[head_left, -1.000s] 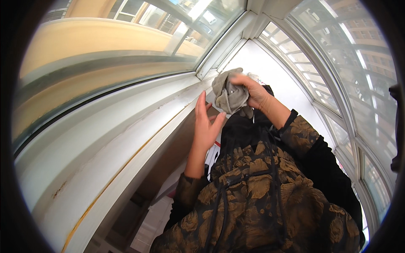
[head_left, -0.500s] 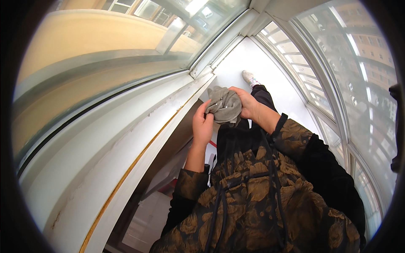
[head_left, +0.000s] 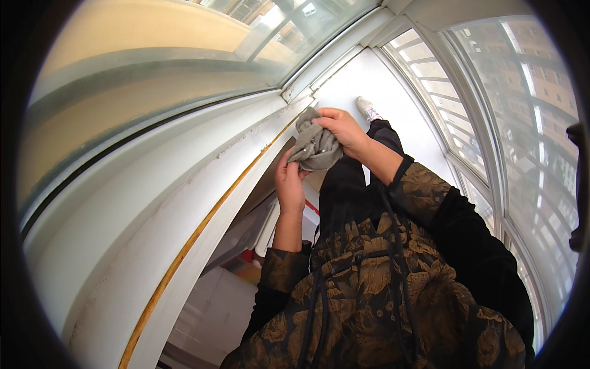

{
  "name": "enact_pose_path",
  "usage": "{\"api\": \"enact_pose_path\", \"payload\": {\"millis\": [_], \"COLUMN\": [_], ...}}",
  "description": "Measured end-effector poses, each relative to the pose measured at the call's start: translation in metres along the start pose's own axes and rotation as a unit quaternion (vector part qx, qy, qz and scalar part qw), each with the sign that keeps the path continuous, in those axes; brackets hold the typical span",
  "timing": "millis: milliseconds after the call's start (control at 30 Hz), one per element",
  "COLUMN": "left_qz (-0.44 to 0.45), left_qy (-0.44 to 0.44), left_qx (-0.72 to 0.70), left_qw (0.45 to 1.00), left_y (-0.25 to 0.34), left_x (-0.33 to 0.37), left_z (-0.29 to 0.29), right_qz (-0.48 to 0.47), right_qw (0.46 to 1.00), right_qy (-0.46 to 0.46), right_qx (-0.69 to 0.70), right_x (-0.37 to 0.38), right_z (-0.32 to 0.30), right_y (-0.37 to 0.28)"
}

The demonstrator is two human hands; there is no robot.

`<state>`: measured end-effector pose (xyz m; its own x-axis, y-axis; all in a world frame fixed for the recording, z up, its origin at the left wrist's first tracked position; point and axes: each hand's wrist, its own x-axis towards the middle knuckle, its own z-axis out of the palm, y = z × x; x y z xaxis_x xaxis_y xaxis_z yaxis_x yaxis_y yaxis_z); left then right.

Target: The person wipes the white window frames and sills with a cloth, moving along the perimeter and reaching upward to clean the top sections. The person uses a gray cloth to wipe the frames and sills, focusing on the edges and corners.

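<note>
Between my hands is a crumpled grey cloth, bunched into a loose bundle with small pale specks on it. My left hand pinches its lower left edge. At its upper right, my right hand grips the cloth with thumb and fingers. The bundle hangs in front of my legs, beside the inner edge of the white window sill. Part of the cloth is hidden behind the right fingers.
A yellowish strip runs along the sill, beneath a large window pane on the left. More framed glass curves along the right. My shoe rests on the white surface ahead. Boxes or containers lie below the sill.
The cloth has shifted slightly left and its folds are rearranged. My right hand has moved up and left over it, while my left hand has dropped a little to its lower edge.
</note>
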<state>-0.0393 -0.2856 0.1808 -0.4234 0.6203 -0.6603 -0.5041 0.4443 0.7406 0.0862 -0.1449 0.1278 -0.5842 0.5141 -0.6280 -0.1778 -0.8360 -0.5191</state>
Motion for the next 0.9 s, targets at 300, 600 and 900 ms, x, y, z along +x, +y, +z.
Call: {"api": "enact_pose_path", "payload": {"millis": [300, 600, 900], "left_qz": [-0.032, -0.053, -0.026], "left_qy": [0.059, 0.052, 0.043], "left_qx": [-0.215, -0.287, -0.259], "left_qw": [0.974, 0.955, 0.964], "left_y": [-0.002, -0.005, 0.004], "left_x": [0.002, 0.007, 0.006], "left_z": [-0.002, -0.006, -0.003], "right_qz": [-0.142, 0.057, -0.011], "right_qw": [0.948, 0.990, 0.982], "right_qy": [0.016, 0.088, 0.105], "right_qx": [-0.283, -0.093, -0.155], "right_x": [0.061, 0.086, 0.076], "right_z": [0.054, 0.053, 0.075], "right_y": [-0.017, 0.000, -0.006]}}
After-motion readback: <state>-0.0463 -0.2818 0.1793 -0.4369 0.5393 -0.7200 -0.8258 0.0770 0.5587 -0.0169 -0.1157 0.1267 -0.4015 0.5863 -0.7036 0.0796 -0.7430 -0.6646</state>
